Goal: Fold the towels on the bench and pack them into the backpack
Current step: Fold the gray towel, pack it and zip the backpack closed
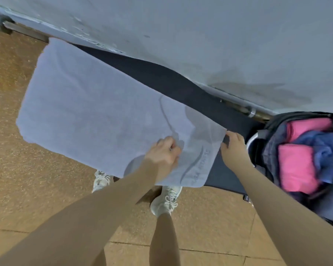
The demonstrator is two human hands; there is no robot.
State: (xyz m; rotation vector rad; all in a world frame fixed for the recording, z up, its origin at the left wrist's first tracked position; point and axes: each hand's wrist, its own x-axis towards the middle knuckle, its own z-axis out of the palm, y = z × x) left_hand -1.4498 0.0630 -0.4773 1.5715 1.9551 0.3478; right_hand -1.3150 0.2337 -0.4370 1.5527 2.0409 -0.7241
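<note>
Nearest: left hand (162, 153), fingers curled and pinching the near part of a pale grey towel (96, 112); right hand (234, 145), fingers gripping the towel's right corner. The towel lies spread flat over the dark tabletop (181, 79), its left part hanging past the edge above the tan floor (12, 77). At right, just beside the tabletop's end: an open backpack (304, 160) holding folded pink and blue towels; beyond, a grey wall (200, 35).

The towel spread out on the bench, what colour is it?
Pale lavender-grey towel with a faint grey swirl print, seen in the head view.
</note>
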